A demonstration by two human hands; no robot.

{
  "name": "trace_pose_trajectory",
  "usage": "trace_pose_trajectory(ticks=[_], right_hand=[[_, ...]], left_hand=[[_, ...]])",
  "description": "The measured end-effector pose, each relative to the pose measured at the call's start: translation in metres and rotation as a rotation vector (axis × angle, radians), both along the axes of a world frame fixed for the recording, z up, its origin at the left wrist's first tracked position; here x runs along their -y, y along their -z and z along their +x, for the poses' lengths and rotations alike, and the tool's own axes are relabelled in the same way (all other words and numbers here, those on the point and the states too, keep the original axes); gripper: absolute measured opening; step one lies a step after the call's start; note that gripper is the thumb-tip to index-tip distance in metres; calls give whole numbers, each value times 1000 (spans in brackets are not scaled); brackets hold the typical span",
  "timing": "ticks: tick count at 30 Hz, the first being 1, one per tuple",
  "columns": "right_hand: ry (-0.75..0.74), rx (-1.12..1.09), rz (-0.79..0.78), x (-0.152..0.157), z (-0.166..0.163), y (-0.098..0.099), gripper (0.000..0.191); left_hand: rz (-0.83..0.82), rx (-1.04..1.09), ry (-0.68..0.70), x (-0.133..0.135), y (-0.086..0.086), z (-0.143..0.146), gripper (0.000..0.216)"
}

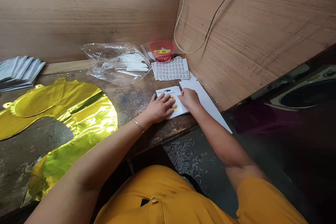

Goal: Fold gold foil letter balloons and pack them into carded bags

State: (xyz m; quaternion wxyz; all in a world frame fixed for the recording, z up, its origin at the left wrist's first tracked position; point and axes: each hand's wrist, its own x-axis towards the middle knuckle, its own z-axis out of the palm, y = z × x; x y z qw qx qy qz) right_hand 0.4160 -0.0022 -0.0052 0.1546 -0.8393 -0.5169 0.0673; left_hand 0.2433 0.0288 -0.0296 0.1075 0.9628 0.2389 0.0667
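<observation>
A white printed card packet [174,112] with a hang hole and a gold picture lies near the table's front edge. My left hand [160,107] rests flat across its left part, fingers spread, covering some of the print. At the packet's right edge, my right hand [189,98] is closed, thumb and fingers pinched together. Whatever is between those fingertips is hidden. Just behind the packet are sheets of small printed stickers [171,69]. A plain white sheet [207,99] extends under and beyond my right wrist.
A gold foil balloon [91,112] spreads flat over the table's left side. Behind it sit stacked packets [19,71]. A clear plastic bag [101,61] with white sticks [133,63] and a red basket [161,49] stand at the back. A cable [210,24] hangs along the wall.
</observation>
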Motion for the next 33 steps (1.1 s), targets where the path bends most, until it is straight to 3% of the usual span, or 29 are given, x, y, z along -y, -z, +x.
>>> trace_pose_trajectory(ticks=[5,9,11,13,15,18,22,24,26,29,31,33], right_hand=[[4,259,39,63,16,-17,33],[270,268,-102,131,65,-21,65],[341,142,-213,151,84,-12,63],[373,56,-218,159,95,-2,47],[402,21,-107,159,99,4,30],[405,-85,83,158,102,0,29],[297,-451,271,173,102,-33,33],[248,-643,390,186,95,-49,36],[237,-748,488,198,79,-57,37],[215,-904,579,209,40,-49,39],[133,-962,542,210,14,-39,37],[-8,-1003,415,205,-6,-33,33]], left_hand=[[12,3,-6,0,8,-2,50],[10,24,-12,-1,11,-1,50],[13,35,-18,0,11,0,50],[14,32,-18,2,11,0,49],[14,21,-22,3,9,0,49],[8,11,-32,3,10,-1,50],[-15,45,-38,2,10,0,51],[-51,164,-36,9,2,1,52],[-214,376,-78,25,-13,2,50],[-825,633,-146,58,-41,-3,52],[-1224,749,-155,76,-54,-11,54],[-1416,850,-193,85,-58,-22,51]])
